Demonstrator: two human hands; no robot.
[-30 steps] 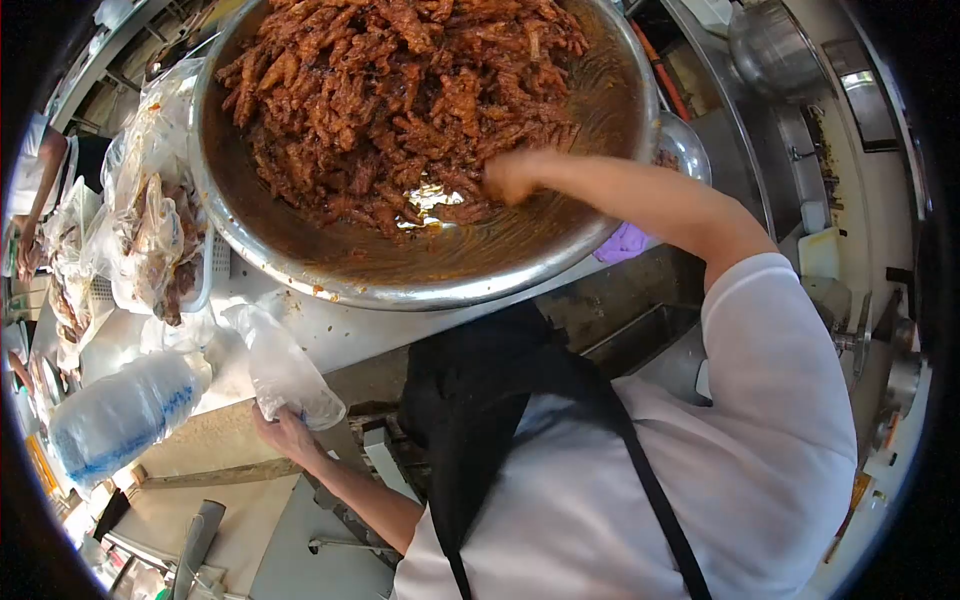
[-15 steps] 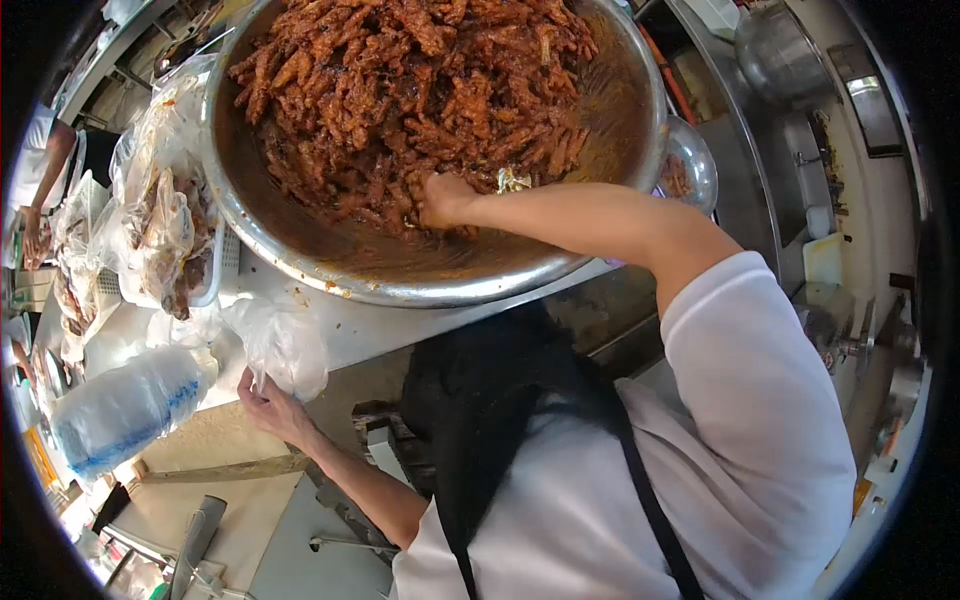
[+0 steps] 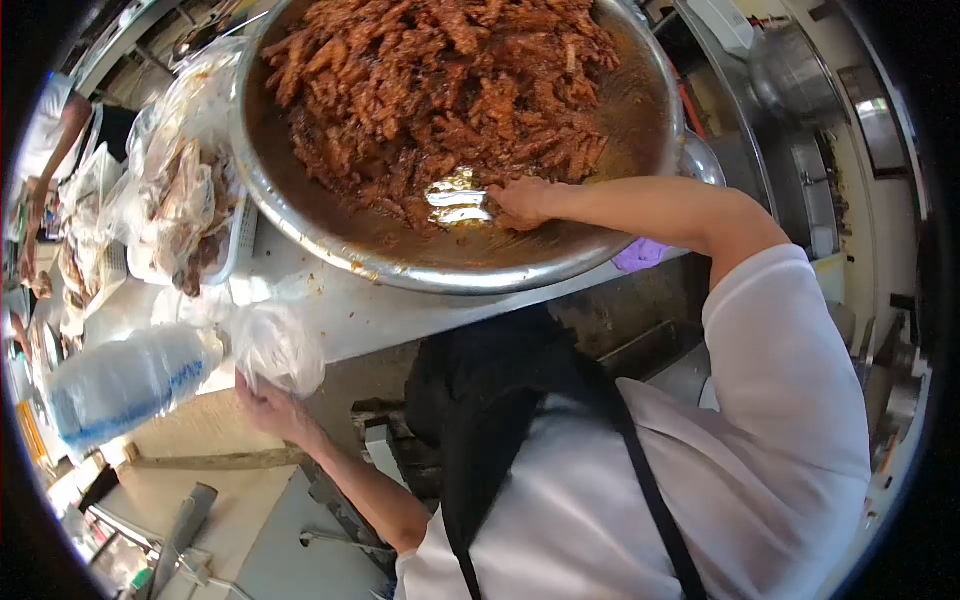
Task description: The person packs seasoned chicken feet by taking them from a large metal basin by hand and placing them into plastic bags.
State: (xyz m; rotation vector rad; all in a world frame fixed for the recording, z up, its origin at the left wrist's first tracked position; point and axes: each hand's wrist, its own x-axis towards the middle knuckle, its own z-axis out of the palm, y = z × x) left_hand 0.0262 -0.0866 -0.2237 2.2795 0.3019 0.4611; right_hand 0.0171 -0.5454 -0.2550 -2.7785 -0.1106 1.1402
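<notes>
A large metal bowl [image 3: 480,278] holds a heap of glossy red-brown food pieces [image 3: 430,85], which look like chicken feet. Inside its near part my right hand [image 3: 520,203] has its fingers bent down at the edge of the heap; whether they hold a piece is hidden. Liquid or bare metal shines just left of those fingertips. My left hand [image 3: 266,408], below the table edge, has its fingers closed on the lower side of a clear plastic bag [image 3: 278,348], which looks puffed out.
Left of the bowl stand white baskets [image 3: 243,240] with bagged brown food [image 3: 180,215]. A roll of plastic bags [image 3: 135,380] lies at the table's left end. Another person's arm [image 3: 45,190] shows at far left. A purple cloth [image 3: 641,254] is under the bowl's right side.
My right hand swept left through the food, then came back right along the bowl's near part. The bag at my left hand has become rounder. The view has shifted slightly.
</notes>
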